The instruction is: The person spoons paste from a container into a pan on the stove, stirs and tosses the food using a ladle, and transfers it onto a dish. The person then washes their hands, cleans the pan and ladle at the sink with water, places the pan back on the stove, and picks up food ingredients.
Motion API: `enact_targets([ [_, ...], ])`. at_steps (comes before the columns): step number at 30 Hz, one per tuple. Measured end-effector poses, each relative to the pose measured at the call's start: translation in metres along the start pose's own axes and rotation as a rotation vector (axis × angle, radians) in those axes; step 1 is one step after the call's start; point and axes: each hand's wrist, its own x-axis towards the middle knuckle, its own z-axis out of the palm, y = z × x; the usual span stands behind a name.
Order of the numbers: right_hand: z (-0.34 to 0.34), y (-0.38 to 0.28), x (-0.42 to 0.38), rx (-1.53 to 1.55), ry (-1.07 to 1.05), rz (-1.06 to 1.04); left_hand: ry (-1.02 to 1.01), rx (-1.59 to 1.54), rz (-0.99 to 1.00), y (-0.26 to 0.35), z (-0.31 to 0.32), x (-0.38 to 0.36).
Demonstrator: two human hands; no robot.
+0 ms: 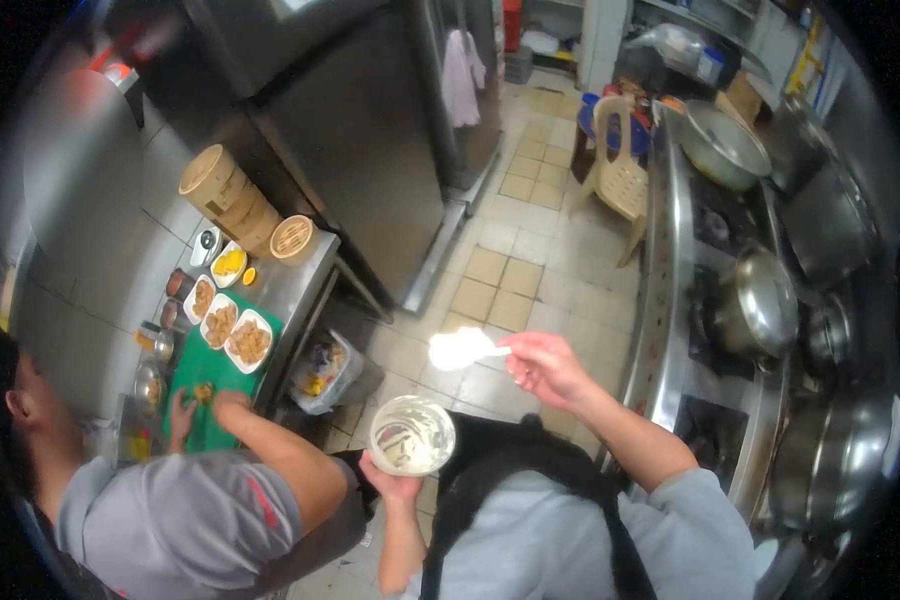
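White plastic filled both hands in the head view: the left hand cupped a small round container from below, fingers closed on it, while the right hand pinched a white spoon raised just above it. Only smears lined the container, so scraping looked nearly finished; beside them a co-worker's hands worked at a green cutting board.

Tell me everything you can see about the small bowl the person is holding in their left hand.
The bowl is small, round and pale, maybe metal or plastic. It is held roughly level, mouth up, over the tiled floor, cupped from below by the left hand. Inside it looks nearly empty, with whitish and darker smears on the wall and bottom. The white spoon in the right hand is raised above it, not touching.
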Motion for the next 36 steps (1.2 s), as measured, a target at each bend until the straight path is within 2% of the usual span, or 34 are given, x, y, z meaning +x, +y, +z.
enact_targets([
  [3,0.004,0.006,0.041,0.033,0.065,-0.028,0.036,0.066,0.121,0.007,0.012,0.019],
  [4,0.002,0.014,0.052,0.071,0.072,-0.018,0.065,-0.100,0.046,0.011,-0.006,0.027],
  [6,0.009,0.025,0.067,0.056,0.033,-0.013,0.131,-0.092,0.043,0.018,-0.005,0.028],
  [8,0.000,0.038,0.090,0.042,0.022,0.048,0.166,-0.121,0.069,0.015,-0.027,0.035],
  [11,0.003,0.042,0.115,0.077,0.037,0.131,0.159,-0.061,0.083,0.015,-0.011,0.027],
  [13,0.007,0.048,0.138,0.059,0.035,0.168,0.137,-0.174,0.049,0.017,-0.013,0.024],
  [17,0.008,0.064,0.188,-0.036,-0.012,0.263,0.240,-0.184,0.155,0.011,-0.001,0.015],
  [20,0.007,0.081,0.236,-0.100,-0.071,0.328,0.167,-0.331,0.220,0.006,-0.003,0.014],
  [22,0.008,0.092,0.273,-0.164,-0.105,0.378,0.358,-0.356,0.351,-0.011,-0.003,0.016],
  [24,0.008,0.105,0.310,-0.234,-0.141,0.427,0.404,-0.389,0.391,-0.024,0.007,0.013],
  [26,0.017,0.123,0.358,-0.304,-0.287,0.521,0.552,-0.223,0.582,-0.042,0.018,0.017],
  [27,0.022,0.139,0.379,-0.302,-0.291,0.540,0.571,-0.224,0.588,-0.049,0.025,0.015],
  [29,0.025,0.169,0.421,-0.380,-0.325,0.567,0.728,-0.394,0.749,-0.075,0.040,0.013],
  [32,0.057,0.197,0.459,-0.448,-0.386,0.574,0.773,-0.478,0.763,-0.118,0.013,0.012],
  [33,0.062,0.211,0.472,-0.457,-0.376,0.597,0.792,-0.374,0.797,-0.116,0.036,0.018],
  [35,0.084,0.250,0.493,-0.536,-0.518,0.526,0.892,-0.361,0.805,-0.143,-0.004,0.015],
  [36,0.093,0.264,0.498,-0.543,-0.505,0.540,0.968,-0.350,0.812,-0.155,-0.017,0.016],
])
